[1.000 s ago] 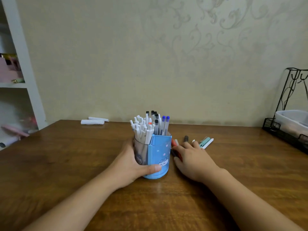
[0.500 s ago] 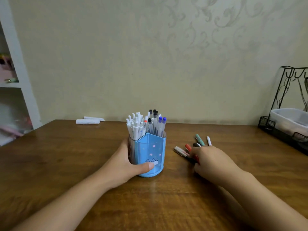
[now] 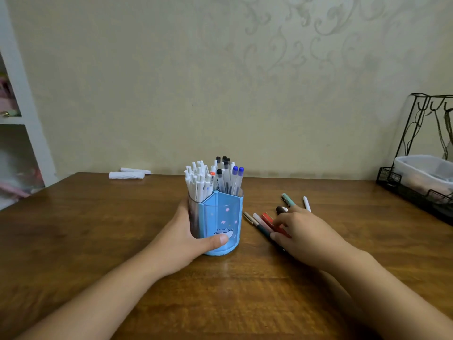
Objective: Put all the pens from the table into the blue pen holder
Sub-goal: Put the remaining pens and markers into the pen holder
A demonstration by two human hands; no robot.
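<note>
On the wooden table (image 3: 98,241), near its middle, the blue pen holder (image 3: 220,222) stands upright, its compartments already packed with white pens (image 3: 197,182) on the left and clear pens with black and blue caps (image 3: 231,180) behind. The left hand (image 3: 181,241) grips the holder from its left side, thumb laid across the front wall, just as it did half a second ago. To the right, a small fan of loose pens (image 3: 263,223) lies on the wood, with a teal pen (image 3: 288,200) and a white pen (image 3: 307,203) a little farther back. The right hand (image 3: 301,234) rests over the near ends of these pens, fingers curled down on a red one (image 3: 268,219); whether it actually pinches it cannot be told. Compared with the earlier frame, the hand sits slightly lower, showing more of the pens. Rolled white paper (image 3: 126,174) lies by the wall, a black wire rack (image 3: 416,192) at far right.
</note>
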